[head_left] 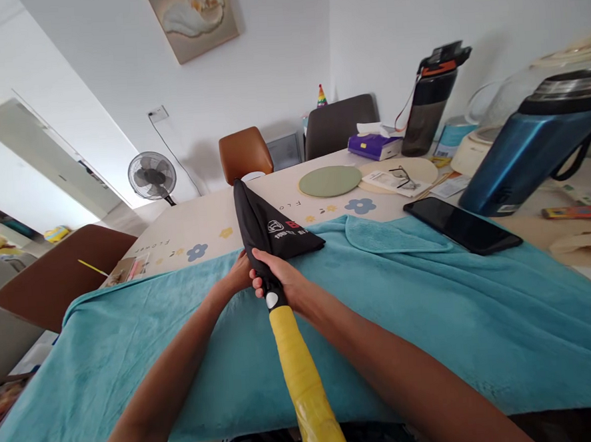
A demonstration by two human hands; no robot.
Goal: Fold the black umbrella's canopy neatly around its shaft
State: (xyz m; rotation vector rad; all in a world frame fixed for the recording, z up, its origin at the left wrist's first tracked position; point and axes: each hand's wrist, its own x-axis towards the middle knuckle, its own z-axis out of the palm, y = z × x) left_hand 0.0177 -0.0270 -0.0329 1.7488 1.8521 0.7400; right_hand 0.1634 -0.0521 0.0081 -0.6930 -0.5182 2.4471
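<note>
A black folded umbrella (262,226) with white and red print points away from me over the table. Its long yellow wrapped handle (299,374) runs back toward my body, and a white button shows just above the yellow part. My right hand (281,275) is closed around the gathered black cloth at the base of the canopy. On the left side, my left hand (239,271) grips the same canopy, with most of its fingers hidden behind the cloth. One flap of the canopy hangs loose to the right. Beneath both hands lies a turquoise blanket (194,360).
To the right are a black phone (460,224), a blue thermos (531,146), a dark bottle (428,103), glasses (404,178) and a purple tissue box (375,145). A green round mat (330,181) lies beyond the umbrella. Chairs and a fan (152,176) stand around the table.
</note>
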